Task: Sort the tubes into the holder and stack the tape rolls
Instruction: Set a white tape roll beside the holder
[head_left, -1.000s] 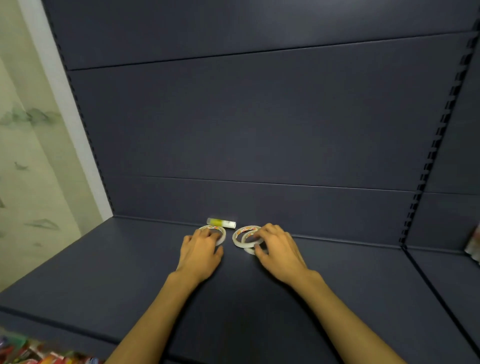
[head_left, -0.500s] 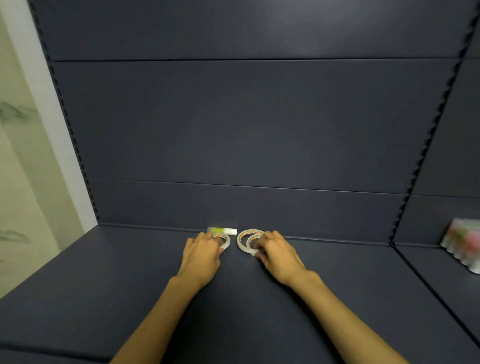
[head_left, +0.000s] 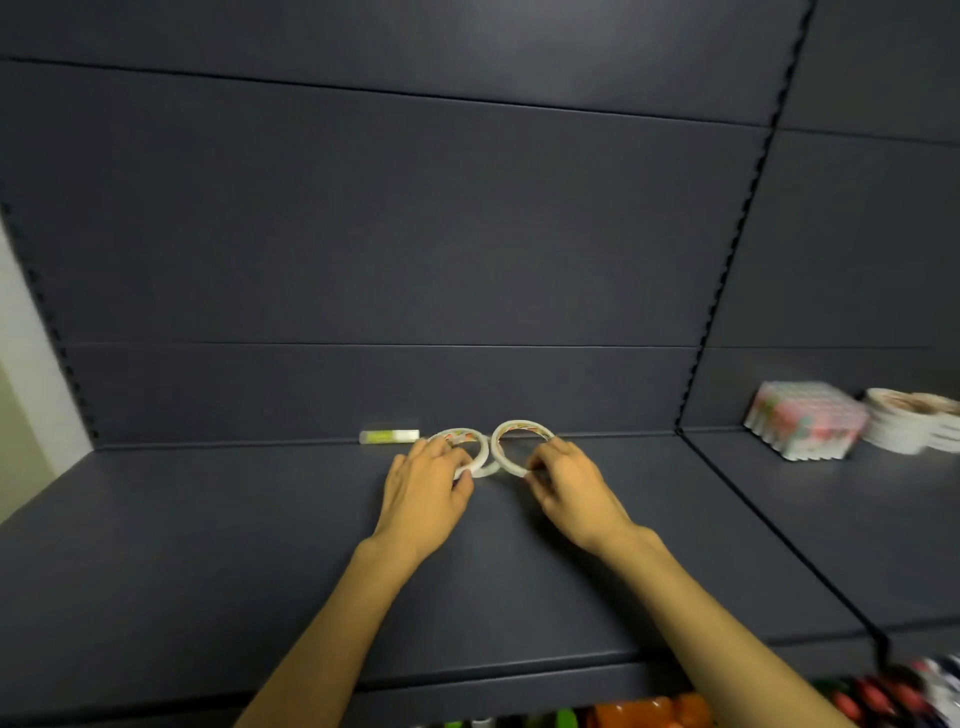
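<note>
Left hand (head_left: 428, 486) covers the near rim of the left tape roll (head_left: 464, 451); fingertip contact hidden under the knuckles. Right hand (head_left: 569, 486) hides the near-right edge of the right tape roll (head_left: 521, 441), so grip can't be read exactly. A third ring (head_left: 487, 472) seems to sit between and under the two, mostly covered. Tube (head_left: 389, 436) by the back wall: label too small to read. Stack of white rolls (head_left: 911, 421) cut off by right edge; patterned pack (head_left: 805, 421) beside it blurred. Coloured items (head_left: 649, 714) at bottom edge cropped and smeared, unidentifiable. Both forearms run out of frame at the bottom.
</note>
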